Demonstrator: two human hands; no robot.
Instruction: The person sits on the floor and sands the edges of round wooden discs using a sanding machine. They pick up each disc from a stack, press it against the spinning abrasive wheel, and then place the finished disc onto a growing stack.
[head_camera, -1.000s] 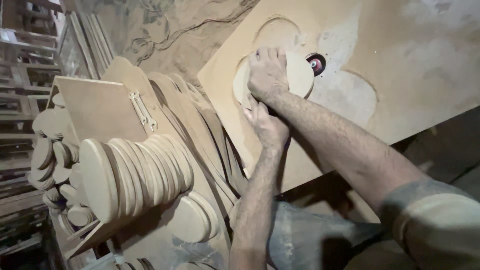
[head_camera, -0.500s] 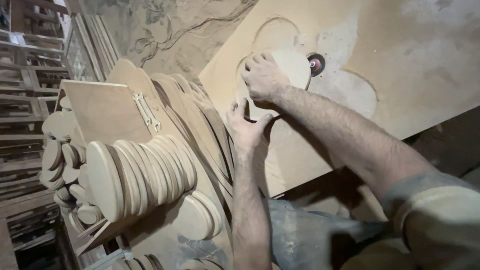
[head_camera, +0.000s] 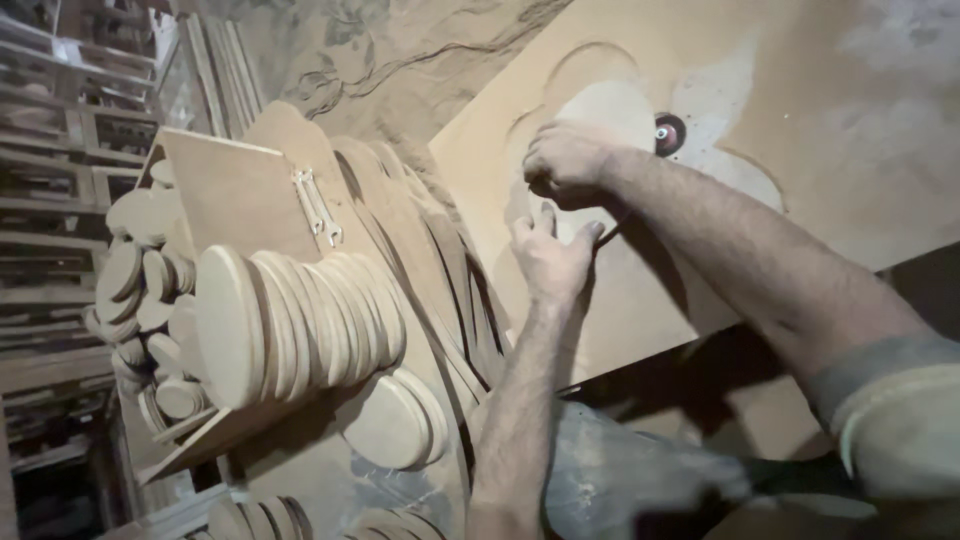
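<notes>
A pale round wooden disc (head_camera: 610, 112) lies flat on the dusty tan work table (head_camera: 820, 90), its edge against a small dark red cutter head (head_camera: 668, 132) that sticks up through the table. My right hand (head_camera: 563, 160) is clenched on the disc's left edge. My left hand (head_camera: 550, 258) sits just below it with the fingers spread, fingertips at the disc's lower edge and nothing held.
To the left, a wooden crate (head_camera: 235, 190) holds a row of large discs on edge (head_camera: 300, 320), with several small discs (head_camera: 140, 290) beside them. Shaped flat boards (head_camera: 420, 240) lean between crate and table. More discs (head_camera: 392, 420) lie lower down. Wooden racks (head_camera: 50, 150) stand far left.
My left hand has dropped from under the right hand and spread its fingers. My right hand has stayed on the disc, which has shifted slightly against the cutter.
</notes>
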